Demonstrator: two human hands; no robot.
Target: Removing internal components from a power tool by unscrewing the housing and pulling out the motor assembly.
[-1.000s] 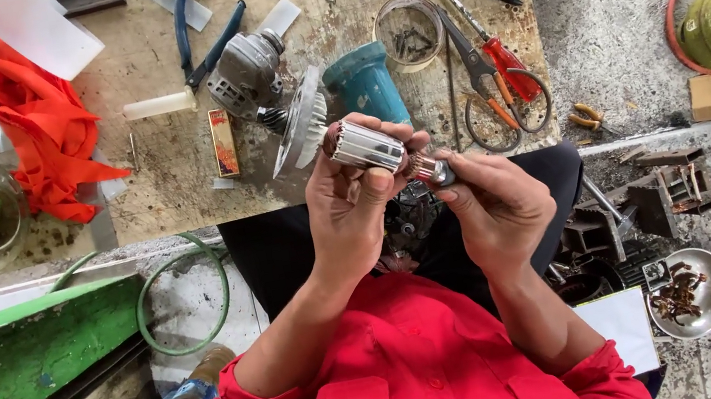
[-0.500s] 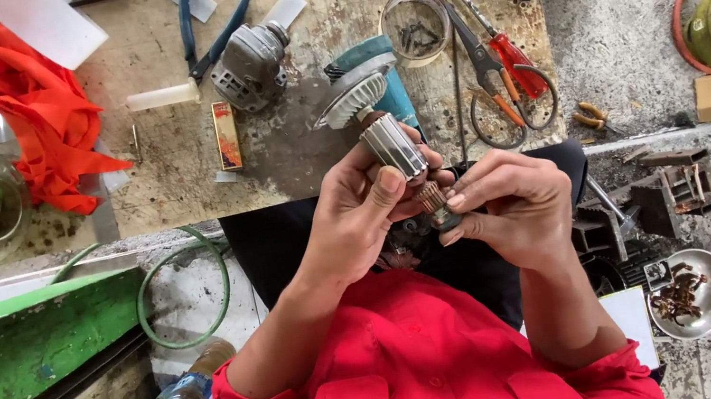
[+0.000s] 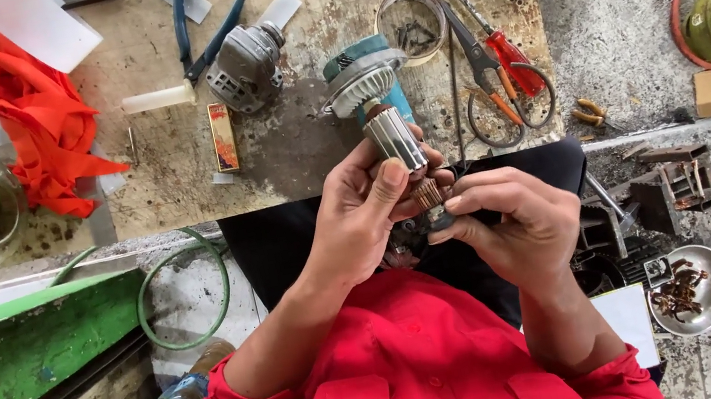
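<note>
Partly hidden, motor armature (image 3: 394, 138) gripped by left hand (image 3: 357, 220), right hand (image 3: 509, 224) pinching its covered lower end.

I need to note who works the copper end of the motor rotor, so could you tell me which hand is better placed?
Probably the right hand: its fingertips sit at the rotor's copper end, while the left hand grips the body.

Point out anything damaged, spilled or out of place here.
Nothing looks spilled or broken. The bench is cluttered: an orange cloth lies crumpled at one end. Both hands, left and right, hold a motor armature.
</note>
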